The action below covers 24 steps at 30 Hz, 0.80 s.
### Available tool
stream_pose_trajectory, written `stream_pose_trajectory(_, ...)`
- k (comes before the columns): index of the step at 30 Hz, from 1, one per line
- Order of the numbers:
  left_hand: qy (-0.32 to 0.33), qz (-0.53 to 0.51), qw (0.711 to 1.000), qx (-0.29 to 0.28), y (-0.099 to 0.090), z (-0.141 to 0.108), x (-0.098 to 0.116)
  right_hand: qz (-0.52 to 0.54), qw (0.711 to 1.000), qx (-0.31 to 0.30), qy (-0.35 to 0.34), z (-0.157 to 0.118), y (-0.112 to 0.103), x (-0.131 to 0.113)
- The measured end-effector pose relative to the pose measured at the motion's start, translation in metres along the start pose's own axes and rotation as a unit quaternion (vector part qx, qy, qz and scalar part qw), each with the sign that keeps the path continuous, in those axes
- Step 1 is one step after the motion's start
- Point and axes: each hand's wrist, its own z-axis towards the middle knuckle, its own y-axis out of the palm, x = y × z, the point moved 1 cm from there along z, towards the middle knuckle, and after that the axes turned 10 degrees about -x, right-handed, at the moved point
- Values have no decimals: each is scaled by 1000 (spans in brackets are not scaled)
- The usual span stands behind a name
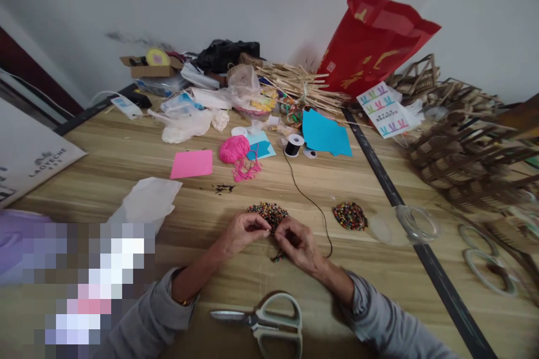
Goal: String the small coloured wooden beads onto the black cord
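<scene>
A loose heap of small multicoloured beads (pixel 267 211) lies on the table just beyond my hands. My left hand (pixel 244 231) is closed in a pinch, thumb and forefinger together at the heap's near edge; what is between the tips is too small to make out. Close beside it, my right hand (pixel 300 242) is also pinched, and its fingers hide what they grip. A short run of beads (pixel 278 258) shows below the right fingers. From a white spool (pixel 293 146), black cord (pixel 309 199) curves down to my right wrist and passes out of sight there.
Scissors with pale handles (pixel 275 320) lie in front of me. A coiled bead string (pixel 350 216) and clear rings (pixel 416 224) sit to the right. Farther back are pink yarn (pixel 234 149), pink paper (pixel 192 164), blue sheets (pixel 326 133), a red bag (pixel 374 39) and woven baskets (pixel 455 157).
</scene>
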Motion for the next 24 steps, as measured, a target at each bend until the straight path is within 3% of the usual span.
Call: stream_pose_trajectory(24,-8,-18,1000,-15,2,-1,3,-22,1000,-1,-13,1,0,-3)
